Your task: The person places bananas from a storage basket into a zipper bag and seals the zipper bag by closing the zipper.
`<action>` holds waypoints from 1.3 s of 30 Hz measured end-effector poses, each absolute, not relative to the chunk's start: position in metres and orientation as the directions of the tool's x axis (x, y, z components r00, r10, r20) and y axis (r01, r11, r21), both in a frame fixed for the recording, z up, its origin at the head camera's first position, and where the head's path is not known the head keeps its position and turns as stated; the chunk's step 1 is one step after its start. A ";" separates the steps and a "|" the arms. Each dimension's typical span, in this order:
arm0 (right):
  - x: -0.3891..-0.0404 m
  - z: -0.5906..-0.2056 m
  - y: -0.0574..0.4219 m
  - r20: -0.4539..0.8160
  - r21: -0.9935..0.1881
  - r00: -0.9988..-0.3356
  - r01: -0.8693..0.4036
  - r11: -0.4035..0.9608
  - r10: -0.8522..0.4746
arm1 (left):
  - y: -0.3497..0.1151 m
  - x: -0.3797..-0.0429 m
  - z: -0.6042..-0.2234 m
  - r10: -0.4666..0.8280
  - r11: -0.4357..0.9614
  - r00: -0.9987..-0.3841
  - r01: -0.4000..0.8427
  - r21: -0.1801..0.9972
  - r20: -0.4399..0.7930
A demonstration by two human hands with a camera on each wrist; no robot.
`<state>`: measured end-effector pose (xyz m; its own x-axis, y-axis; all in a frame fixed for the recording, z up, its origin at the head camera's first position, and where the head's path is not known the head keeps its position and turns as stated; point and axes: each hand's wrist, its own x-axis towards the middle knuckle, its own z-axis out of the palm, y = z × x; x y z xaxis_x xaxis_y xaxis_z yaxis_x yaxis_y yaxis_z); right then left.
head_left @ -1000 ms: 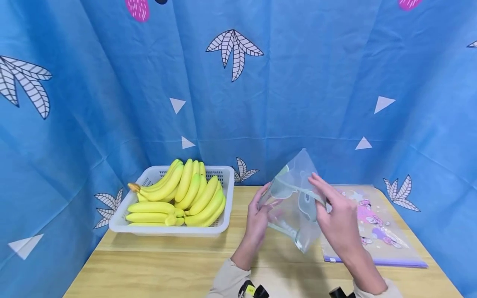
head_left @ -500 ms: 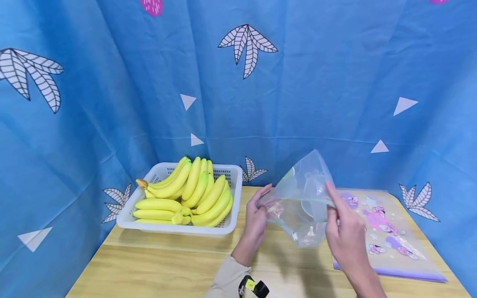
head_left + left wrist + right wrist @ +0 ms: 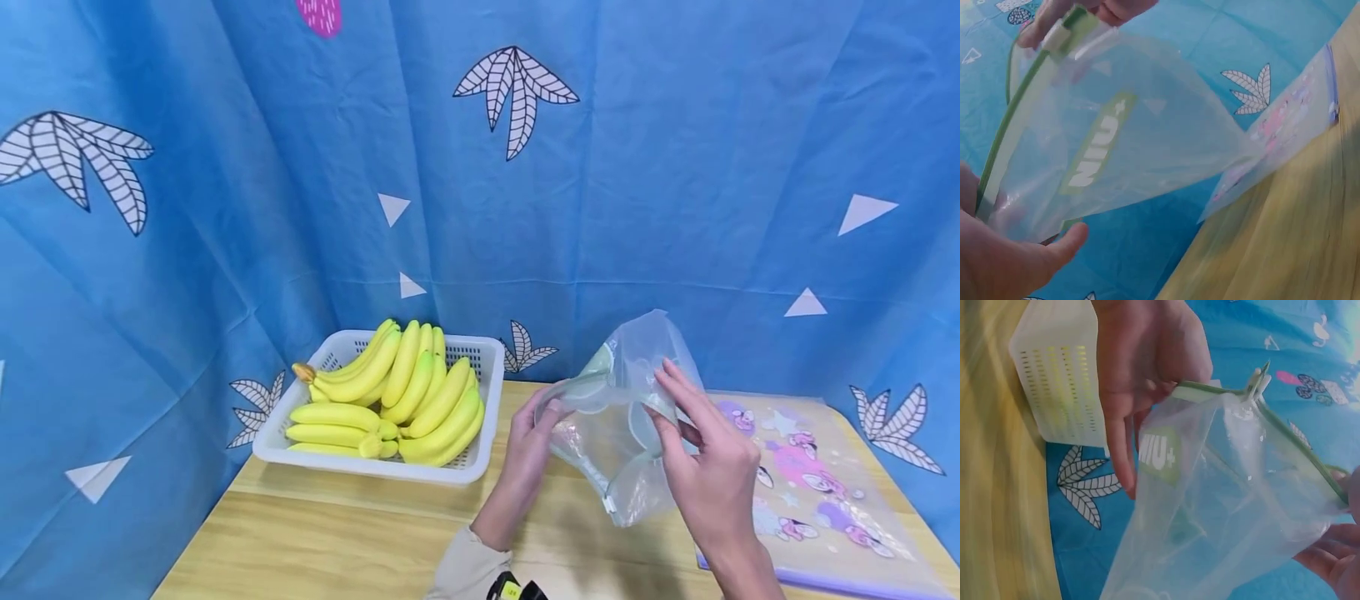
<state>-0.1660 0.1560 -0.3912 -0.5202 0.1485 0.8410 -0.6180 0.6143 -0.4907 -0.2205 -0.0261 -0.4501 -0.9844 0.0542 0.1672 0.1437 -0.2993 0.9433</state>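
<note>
A translucent zip bag point(image 3: 656, 346) with a green-edged slider seal is held in the air above the table, its mouth spread apart. My left hand point(image 3: 527, 454) grips the left side of the mouth, thumb on the inside rim. At the other side, my right hand point(image 3: 716, 471) pinches the rim between thumb and fingers. White lettering on a green patch shows on the bag point(image 3: 1166, 144) in the left wrist view. The slider hangs at the lower corner in the head view. Part of the right hand point(image 3: 1335, 556) is cut off by the frame in its own wrist view.
A white plastic basket point(image 3: 491, 417) holding several bunches of yellow bananas point(image 3: 442, 417) stands at the left. Flat on the wooden table point(image 3: 360, 533) at the right lies a clear pouch point(image 3: 795, 467) with cartoon prints and a purple zip. A blue patterned curtain point(image 3: 637, 183) encloses the back.
The head view has turned left, so everything sits further right in it. The bag has tilted and its mouth has changed shape between the hands; both hands keep hold of it.
</note>
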 end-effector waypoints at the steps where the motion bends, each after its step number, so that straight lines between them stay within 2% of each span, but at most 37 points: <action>1: -0.165 -0.390 0.156 0.850 -0.471 -0.511 -0.633 0.615 0.126 | -0.026 -0.219 -0.450 0.051 -0.298 -0.983 0.152 0.942 0.175; 5: -0.161 -0.386 0.157 0.852 -0.438 -0.520 -0.653 0.618 0.054 | -0.028 -0.217 -0.449 0.001 -0.353 -0.982 0.174 0.919 0.187; 12: -0.152 -0.383 0.159 0.766 -0.518 -0.641 -0.578 0.631 0.042 | -0.036 -0.214 -0.443 -0.062 -0.529 -0.966 0.246 0.812 0.252; 18: -0.137 -0.374 0.161 0.771 -0.558 -0.614 -0.520 0.647 0.171 | -0.035 -0.212 -0.441 -0.047 -0.529 -0.951 0.284 0.800 0.307; 20: -0.130 -0.370 0.160 0.738 -0.596 -0.645 -0.487 0.639 0.196 | -0.033 -0.209 -0.439 -0.036 -0.522 -0.944 0.297 0.800 0.327; 23: -0.122 -0.366 0.156 0.647 -0.639 -0.739 -0.395 0.660 0.185 | -0.030 -0.205 -0.435 -0.044 -0.512 -0.936 0.320 0.797 0.348; 26: -0.117 -0.368 0.154 0.568 -0.611 -0.808 -0.290 0.737 0.154 | -0.030 -0.202 -0.431 -0.078 -0.476 -0.920 0.373 0.796 0.385; 30: -0.114 -0.361 0.161 0.604 -0.508 -0.788 -0.264 0.820 0.121 | -0.028 -0.200 -0.423 -0.108 -0.408 -0.885 0.455 0.791 0.453; 34: -0.111 -0.326 0.175 0.716 -0.401 -0.695 -0.332 0.854 0.066 | -0.018 -0.200 -0.413 -0.096 -0.363 -0.861 0.497 0.788 0.499; 37: -0.114 -0.299 0.179 0.783 -0.261 -0.619 -0.413 0.873 -0.059 | -0.006 -0.200 -0.409 -0.071 -0.336 -0.855 0.505 0.795 0.513; 39: -0.120 -0.288 0.177 0.778 -0.184 -0.608 -0.465 0.866 -0.161 | 0.001 -0.199 -0.409 -0.056 -0.323 -0.854 0.506 0.800 0.518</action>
